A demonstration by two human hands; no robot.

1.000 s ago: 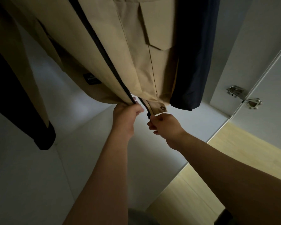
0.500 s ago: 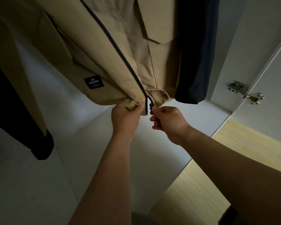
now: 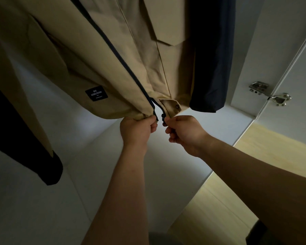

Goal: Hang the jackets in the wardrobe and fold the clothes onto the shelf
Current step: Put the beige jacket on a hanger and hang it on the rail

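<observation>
White wardrobe [image 3: 95, 174]; hanging tan jacket [image 3: 113, 41], dark zipper [image 3: 124, 66] open.

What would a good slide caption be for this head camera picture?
Both hands, left and right, grip the two bottom zipper ends of a tan jacket hanging inside a white wardrobe.

tan jacket [image 3: 113, 55], both hands seemingly gripping hem
</observation>
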